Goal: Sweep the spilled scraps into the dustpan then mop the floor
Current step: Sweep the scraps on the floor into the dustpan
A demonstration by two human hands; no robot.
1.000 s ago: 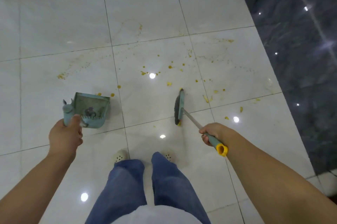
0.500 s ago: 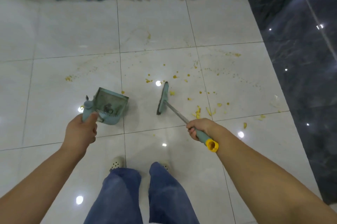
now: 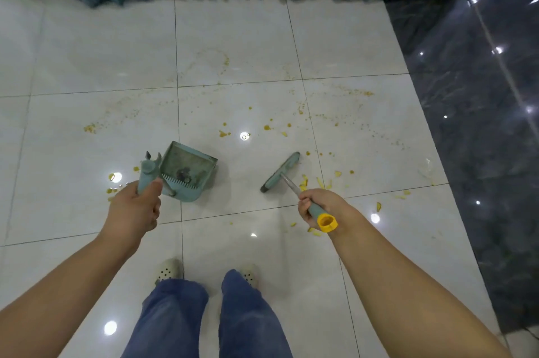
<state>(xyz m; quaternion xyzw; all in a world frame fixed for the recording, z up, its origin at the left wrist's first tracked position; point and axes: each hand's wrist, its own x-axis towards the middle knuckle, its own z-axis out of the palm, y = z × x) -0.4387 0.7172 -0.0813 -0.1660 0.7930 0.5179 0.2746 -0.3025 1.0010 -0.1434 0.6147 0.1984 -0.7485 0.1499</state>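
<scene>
Left hand (image 3: 135,206) grip clamped on dustpan (image 3: 186,172) handle; right hand (image 3: 319,204) grip clamped on broom (image 3: 281,172) handle; scraps (image 3: 320,182) on floor (image 3: 233,37).

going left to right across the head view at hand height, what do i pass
left hand → dustpan → head of the broom → right hand → yellow scrap → dark marble floor

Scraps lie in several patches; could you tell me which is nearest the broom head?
The yellow strips just right of the broom head; others lie farther off.
</scene>
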